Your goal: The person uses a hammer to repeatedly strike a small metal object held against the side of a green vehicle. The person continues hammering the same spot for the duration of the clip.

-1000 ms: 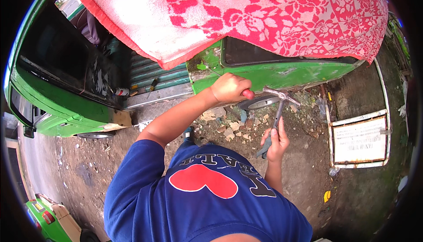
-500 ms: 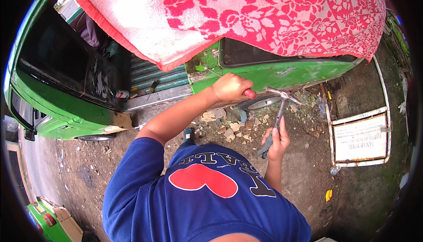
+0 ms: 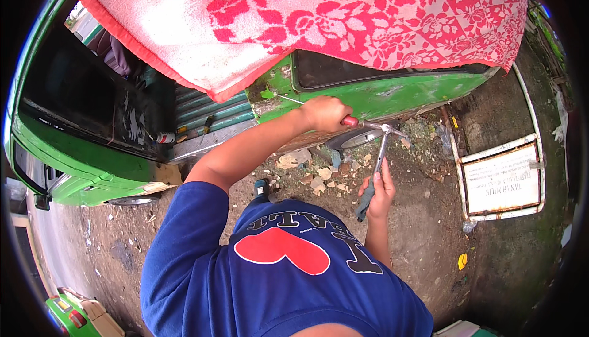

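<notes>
My left hand [image 3: 326,114] is closed around the red handle [image 3: 350,121] of a screwdriver-like tool. Its thin metal shaft [image 3: 289,99] points left to the green painted body panel [image 3: 270,105] of a vehicle, by a bright green patch. In my right hand [image 3: 380,189] is a metal hammer [image 3: 385,129] with a dark grey-green grip. One end of the hammer's head sits at the butt of the red handle; whether they touch I cannot tell.
A red and pink floral towel [image 3: 343,18] drapes over the vehicle. Left lies a ribbed floor [image 3: 215,114] with a few small tools and a can [image 3: 165,137]. Broken flakes [image 3: 317,183] litter the ground near a wheel [image 3: 359,139]. A white-framed sign [image 3: 500,177] stands right.
The hammer's head has come left and up against, or close to, the end of the red handle. My left hand keeps its hold. The whole view has shifted slightly.
</notes>
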